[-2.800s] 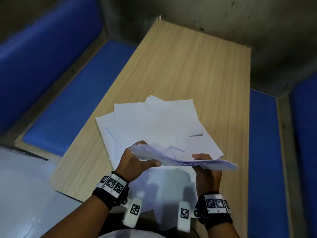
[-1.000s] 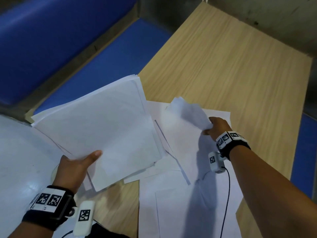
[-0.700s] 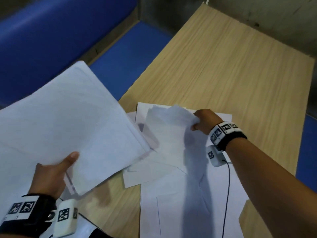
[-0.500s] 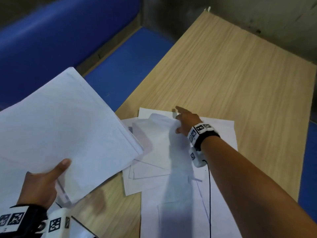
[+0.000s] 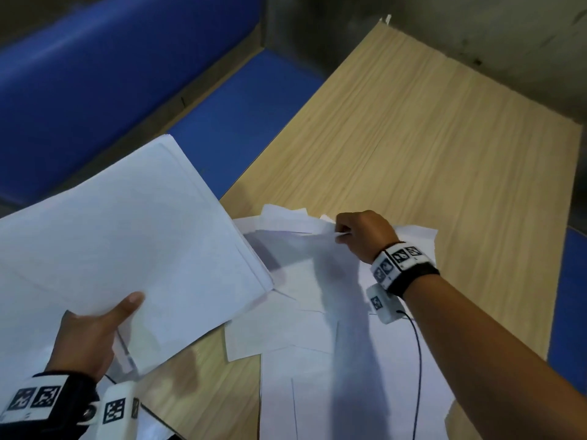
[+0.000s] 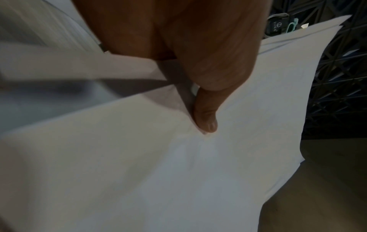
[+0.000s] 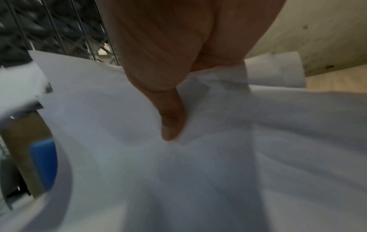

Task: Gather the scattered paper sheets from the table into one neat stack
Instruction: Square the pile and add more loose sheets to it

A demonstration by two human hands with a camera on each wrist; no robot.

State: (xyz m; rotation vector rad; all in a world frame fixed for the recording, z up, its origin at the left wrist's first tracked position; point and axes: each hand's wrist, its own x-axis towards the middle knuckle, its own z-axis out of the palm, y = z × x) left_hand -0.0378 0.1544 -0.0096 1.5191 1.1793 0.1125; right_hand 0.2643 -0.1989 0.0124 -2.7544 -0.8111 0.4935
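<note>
My left hand (image 5: 95,328) holds a thick stack of white sheets (image 5: 127,249) raised above the table's left edge, thumb on top; the left wrist view shows the thumb (image 6: 205,119) pressed on the stack (image 6: 158,172). Several loose white sheets (image 5: 317,328) lie overlapping on the wooden table (image 5: 428,138). My right hand (image 5: 355,233) pinches the far edge of a loose sheet (image 5: 305,246) and lifts it slightly. In the right wrist view the thumb (image 7: 170,122) presses on that sheet (image 7: 218,157), with the other fingers hidden beneath.
Blue padded benches (image 5: 111,74) run along the left of the table, and another blue seat (image 5: 568,296) lies at the right. A concrete wall (image 5: 476,27) stands beyond the far edge. A thin cable (image 5: 417,360) trails from my right wrist camera over the sheets.
My right hand, outstretched half a second ago, has closed on the far edge of a loose sheet. The left hand keeps the stack raised at the left.
</note>
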